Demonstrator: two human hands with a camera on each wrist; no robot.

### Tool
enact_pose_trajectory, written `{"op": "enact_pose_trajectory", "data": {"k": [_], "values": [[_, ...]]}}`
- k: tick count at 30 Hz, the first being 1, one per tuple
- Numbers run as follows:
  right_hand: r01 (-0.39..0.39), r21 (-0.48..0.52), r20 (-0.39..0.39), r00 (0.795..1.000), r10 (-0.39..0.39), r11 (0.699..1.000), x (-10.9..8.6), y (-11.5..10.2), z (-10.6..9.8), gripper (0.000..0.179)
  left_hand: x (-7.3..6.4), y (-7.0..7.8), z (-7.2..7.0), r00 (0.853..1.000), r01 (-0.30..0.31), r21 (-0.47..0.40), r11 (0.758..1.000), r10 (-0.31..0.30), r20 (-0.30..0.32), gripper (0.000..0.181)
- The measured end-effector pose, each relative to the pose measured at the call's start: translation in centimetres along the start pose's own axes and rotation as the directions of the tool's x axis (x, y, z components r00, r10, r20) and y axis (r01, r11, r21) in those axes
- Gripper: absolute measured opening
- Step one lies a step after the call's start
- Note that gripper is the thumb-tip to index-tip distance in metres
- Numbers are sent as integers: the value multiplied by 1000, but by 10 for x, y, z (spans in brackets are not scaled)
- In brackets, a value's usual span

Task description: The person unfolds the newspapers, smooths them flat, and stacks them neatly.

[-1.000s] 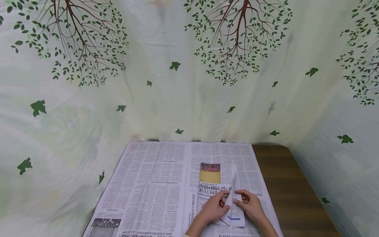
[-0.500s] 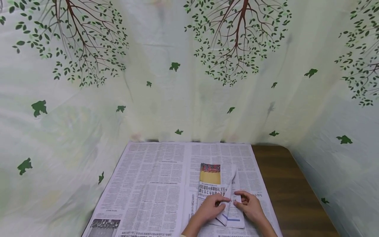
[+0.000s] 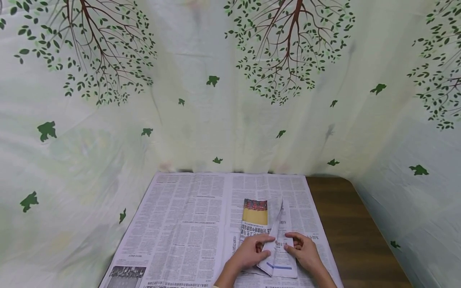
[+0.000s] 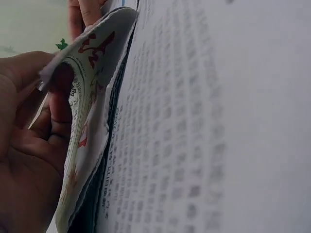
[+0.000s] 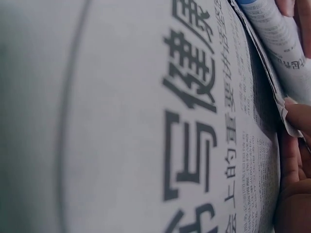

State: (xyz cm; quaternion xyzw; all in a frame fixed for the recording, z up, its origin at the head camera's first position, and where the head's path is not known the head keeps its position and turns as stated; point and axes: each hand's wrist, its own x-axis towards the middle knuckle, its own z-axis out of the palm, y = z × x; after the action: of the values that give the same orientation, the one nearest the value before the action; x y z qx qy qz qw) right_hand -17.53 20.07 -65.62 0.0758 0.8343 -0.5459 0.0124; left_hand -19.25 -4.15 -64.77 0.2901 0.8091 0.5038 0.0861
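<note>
A folded newspaper (image 3: pixel 256 217) with a red and yellow picture lies right of the middle in the head view. My left hand (image 3: pixel 248 253) pinches a flap of it, which stands raised and curls over to the left. In the left wrist view the flap bends round over the fingers (image 4: pixel 58 104), and red characters show on its inner side. At the paper's right edge my right hand (image 3: pixel 304 251) holds the border between thumb and fingers. The right wrist view shows that thumb (image 5: pixel 297 115) on the paper's edge.
Opened newspaper sheets (image 3: pixel 194 208) cover most of the table beneath the folded one. Dark brown wood of the table (image 3: pixel 349 224) shows on the right. A pale curtain (image 3: pixel 237 136) printed with trees and green leaves hangs behind and along both sides.
My left hand has moved left and slightly down, drawing the flap over to the left. More of the printed layer at the right now shows. My right hand stays nearly in place.
</note>
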Motion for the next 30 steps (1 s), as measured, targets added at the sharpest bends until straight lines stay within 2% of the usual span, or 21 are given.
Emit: {"op": "enact_pose_trajectory", "data": {"k": [5, 8, 15, 19, 24, 26, 30], "values": [[-12, 11, 6, 1000, 12, 1000, 0, 0, 1, 40, -4, 0, -7, 996, 5, -115, 993, -16, -93, 35], [-10, 11, 6, 1000, 10, 1000, 1, 1, 2, 41, -7, -4, -14, 993, -1, -139, 990, -16, -119, 35], [-13, 7, 9, 1000, 13, 1000, 1, 1, 3, 42, -16, -14, -28, 993, -36, -97, 995, 25, -114, 44], [-18, 15, 11, 1000, 18, 1000, 0, 0, 2, 46, -22, -17, -35, 989, 7, -128, 992, -26, -146, 44], [1, 2, -8, 1000, -1, 1000, 0, -2, 0, 48, -25, -22, -43, 974, 62, -172, 983, -98, -207, 45], [5, -10, -22, 1000, -5, 1000, 1, -2, -1, 47, -27, -24, -46, 970, 68, -161, 985, -103, -221, 48], [-5, -44, -51, 999, 3, 999, 1, 0, -4, 47, -31, -27, -54, 972, 56, -104, 993, -78, -223, 54]]}}
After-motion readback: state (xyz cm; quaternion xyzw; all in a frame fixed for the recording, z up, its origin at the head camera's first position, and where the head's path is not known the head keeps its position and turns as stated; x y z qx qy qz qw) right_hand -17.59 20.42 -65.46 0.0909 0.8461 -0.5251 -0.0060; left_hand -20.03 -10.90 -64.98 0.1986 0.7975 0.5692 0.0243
